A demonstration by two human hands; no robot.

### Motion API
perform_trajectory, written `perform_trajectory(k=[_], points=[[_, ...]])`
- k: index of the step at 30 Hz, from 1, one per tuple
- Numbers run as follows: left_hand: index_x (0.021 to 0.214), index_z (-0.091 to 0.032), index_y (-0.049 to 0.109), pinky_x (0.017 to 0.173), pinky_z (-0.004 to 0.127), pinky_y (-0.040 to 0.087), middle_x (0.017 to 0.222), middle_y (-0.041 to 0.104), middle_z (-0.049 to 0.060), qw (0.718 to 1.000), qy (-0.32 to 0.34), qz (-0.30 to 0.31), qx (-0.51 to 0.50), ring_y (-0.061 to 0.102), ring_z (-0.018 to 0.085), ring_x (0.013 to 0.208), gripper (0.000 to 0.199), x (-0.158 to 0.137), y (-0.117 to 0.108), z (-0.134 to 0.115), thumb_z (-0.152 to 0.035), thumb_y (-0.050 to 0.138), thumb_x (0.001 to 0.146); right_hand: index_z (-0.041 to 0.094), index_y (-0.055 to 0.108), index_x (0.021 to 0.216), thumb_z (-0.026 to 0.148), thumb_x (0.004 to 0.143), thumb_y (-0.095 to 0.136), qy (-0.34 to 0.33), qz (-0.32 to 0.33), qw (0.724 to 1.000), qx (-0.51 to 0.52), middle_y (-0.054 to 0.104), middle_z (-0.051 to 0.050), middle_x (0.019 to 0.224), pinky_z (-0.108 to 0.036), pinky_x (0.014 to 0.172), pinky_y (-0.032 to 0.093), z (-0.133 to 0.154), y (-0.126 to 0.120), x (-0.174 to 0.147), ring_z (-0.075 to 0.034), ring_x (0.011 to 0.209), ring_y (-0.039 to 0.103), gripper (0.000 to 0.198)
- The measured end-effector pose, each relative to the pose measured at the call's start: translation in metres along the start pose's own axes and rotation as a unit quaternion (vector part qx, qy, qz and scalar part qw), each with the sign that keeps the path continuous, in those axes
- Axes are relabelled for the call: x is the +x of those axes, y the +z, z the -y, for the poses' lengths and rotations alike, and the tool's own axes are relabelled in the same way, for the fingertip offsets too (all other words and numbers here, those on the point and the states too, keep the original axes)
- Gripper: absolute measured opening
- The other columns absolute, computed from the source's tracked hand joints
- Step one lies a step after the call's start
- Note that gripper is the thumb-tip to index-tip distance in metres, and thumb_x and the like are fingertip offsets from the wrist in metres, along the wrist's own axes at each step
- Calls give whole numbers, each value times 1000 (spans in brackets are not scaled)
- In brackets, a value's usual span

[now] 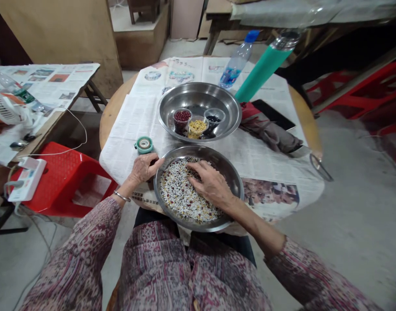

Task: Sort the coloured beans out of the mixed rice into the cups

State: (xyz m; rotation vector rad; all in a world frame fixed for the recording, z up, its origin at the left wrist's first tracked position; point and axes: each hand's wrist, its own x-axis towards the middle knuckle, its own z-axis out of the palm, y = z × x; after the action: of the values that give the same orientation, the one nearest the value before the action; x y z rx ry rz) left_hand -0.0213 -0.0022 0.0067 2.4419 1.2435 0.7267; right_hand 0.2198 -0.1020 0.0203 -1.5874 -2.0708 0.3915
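Observation:
A steel basin (201,226) near the table's front edge holds a mix of white grains (181,194) with dark red, yellow and black beans. My left hand (145,168) is at the basin's left rim, its fingers bent and closed on the edge. Over the grains, my right hand (211,181) reaches in from the right, fingers apart and fingertips touching the mix. Behind stands a second steel basin (198,93) with three clear cups: red beans (182,115), yellow beans (197,126) and black beans (213,119).
Newspaper (126,116) covers the round table. A green lid (144,144) lies left of the basins. A plastic bottle (237,62), green flask (264,71), dark phone (272,113) and folded umbrella (266,131) are at right. A red stool (65,177) with a power strip (27,179) stands left.

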Motion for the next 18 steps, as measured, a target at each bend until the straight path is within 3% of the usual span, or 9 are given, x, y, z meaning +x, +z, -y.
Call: perform_trajectory(k=[6,18], points=[[63,-19,54,63,28,35,63,59,1,1000,4,1,-2,48,13,60,42,0,0,0,-41,49,99,21,64,90,17,92,55,-16,66,998,20,70,-6,93,-35,82,50,3,-2,-4,-21,88,65,10],[61,-19,50,61,29,33,60,55,0,1000,7,-10,1,44,13,58,42,0,2,2,-40,51,98,20,65,91,17,95,57,-134,155,979,12,70,-5,89,-31,75,51,36,-12,-49,-18,81,65,9]])
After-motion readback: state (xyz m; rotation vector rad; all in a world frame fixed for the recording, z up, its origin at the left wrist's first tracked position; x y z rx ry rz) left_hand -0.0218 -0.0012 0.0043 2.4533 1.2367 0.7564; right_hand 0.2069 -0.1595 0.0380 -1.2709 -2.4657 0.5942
